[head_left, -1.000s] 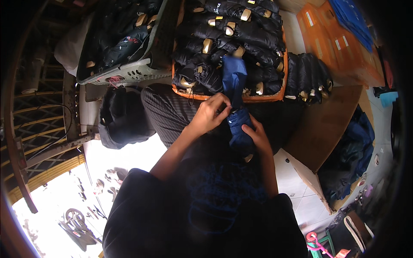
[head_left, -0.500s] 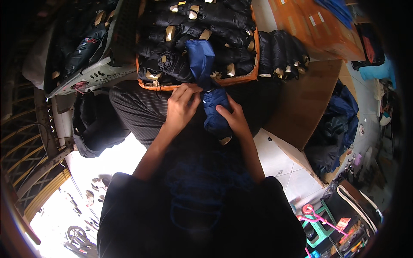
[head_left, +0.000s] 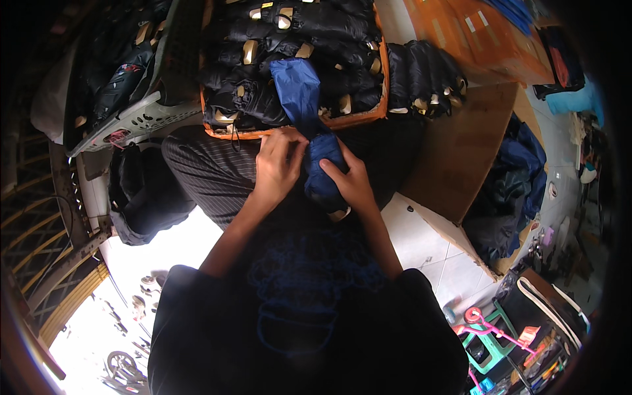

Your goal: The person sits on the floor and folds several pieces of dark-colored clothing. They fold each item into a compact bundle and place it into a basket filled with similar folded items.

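A blue folded umbrella [head_left: 322,158] stands out from my body over my lap, its pale gold end toward me. My right hand [head_left: 352,181] is wrapped round its right side, thumb lying across the front. A loose flap of blue cloth [head_left: 297,89] stretches from its far end over the orange-edged box. My left hand [head_left: 276,164] is closed in a pinch at the left edge, where flap and rolled part meet; its fingertips touch the cloth there. Behind lies the box [head_left: 296,127], filled with rows of black folded umbrellas [head_left: 329,52] with gold ends.
More black umbrellas [head_left: 428,76] lie right of the box. A grey crate [head_left: 131,122] holds dark bundles at left. An open cardboard box [head_left: 461,158], blue cloth [head_left: 520,171] and a green stool [head_left: 490,342] are on the right. A black bag [head_left: 145,191] sits by my left knee.
The view has shifted slightly, so the boxes appear further left. My right hand has moved a little on the umbrella, and the loose flap looks spread wider. Left hand still pinches the same place.
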